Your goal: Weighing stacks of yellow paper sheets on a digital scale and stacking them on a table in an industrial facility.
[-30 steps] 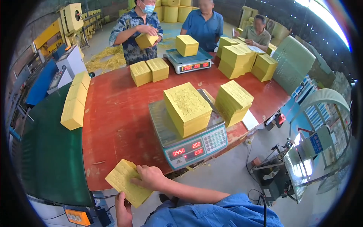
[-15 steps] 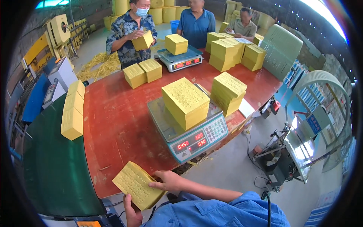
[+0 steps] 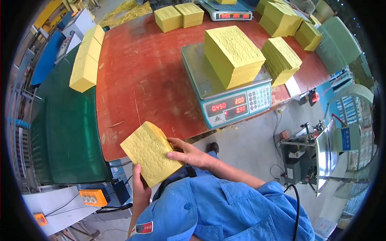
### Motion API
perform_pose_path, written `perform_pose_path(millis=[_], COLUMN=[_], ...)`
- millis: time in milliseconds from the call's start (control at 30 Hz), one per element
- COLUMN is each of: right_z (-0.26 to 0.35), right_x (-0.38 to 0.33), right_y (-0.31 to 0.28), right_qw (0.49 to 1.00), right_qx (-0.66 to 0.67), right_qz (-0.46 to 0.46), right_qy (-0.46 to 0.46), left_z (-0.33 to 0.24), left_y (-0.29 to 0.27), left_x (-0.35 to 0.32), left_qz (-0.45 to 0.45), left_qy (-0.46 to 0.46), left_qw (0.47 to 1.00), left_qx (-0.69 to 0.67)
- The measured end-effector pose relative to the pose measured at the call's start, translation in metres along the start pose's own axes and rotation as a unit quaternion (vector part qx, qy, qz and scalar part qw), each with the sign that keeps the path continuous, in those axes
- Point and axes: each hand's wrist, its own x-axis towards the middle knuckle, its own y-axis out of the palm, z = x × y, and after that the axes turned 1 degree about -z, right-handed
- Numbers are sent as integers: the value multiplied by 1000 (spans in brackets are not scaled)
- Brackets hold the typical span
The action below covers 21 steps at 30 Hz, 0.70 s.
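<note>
Both my hands hold a thick stack of yellow embossed paper [image 3: 146, 150] in front of my body, by the table's near edge. My left hand [image 3: 140, 186] grips its lower left corner, thumb on the top sheet. On the right side my right hand [image 3: 187, 152] clasps it, thumb on top and fingers round the edge. The far edge of the sheets looks uneven. Beyond my right hand stands a digital scale [image 3: 193, 68] with lit red figures, and a tall stack of yellow paper [image 3: 233, 56] sits on its platform.
The worn red table [image 3: 148, 80] carries several more yellow stacks [image 3: 279, 58] and a second scale [image 3: 231, 12]. A green belt surface [image 3: 64, 132] adjoins it on the left, with yellow stacks [image 3: 86, 60] along the seam. An orange switch box [image 3: 92, 197] lies lower left; a metal-framed machine [image 3: 299, 154] stands right.
My view has tilted down, so the people at the far side are largely out of sight. The held stack is turned slightly, and my right thumb lies nearer its right edge.
</note>
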Motion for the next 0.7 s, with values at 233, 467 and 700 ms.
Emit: perform_pose_path(millis=[233, 467, 700], right_z=[124, 249, 289], right_x=[-53, -101, -90], right_y=[-39, -161, -249], right_qw=[991, 958, 951], right_qx=[14, -36, 16], right_qz=[18, -154, -222], right_qy=[-131, -239, -213], left_z=[-64, -128, -124], left_y=[69, 300, 386], left_x=[-36, 16, 83], left_qz=[119, 233, 255], left_qy=[149, 238, 230], left_qw=[960, 907, 895], left_qx=[206, 256, 284])
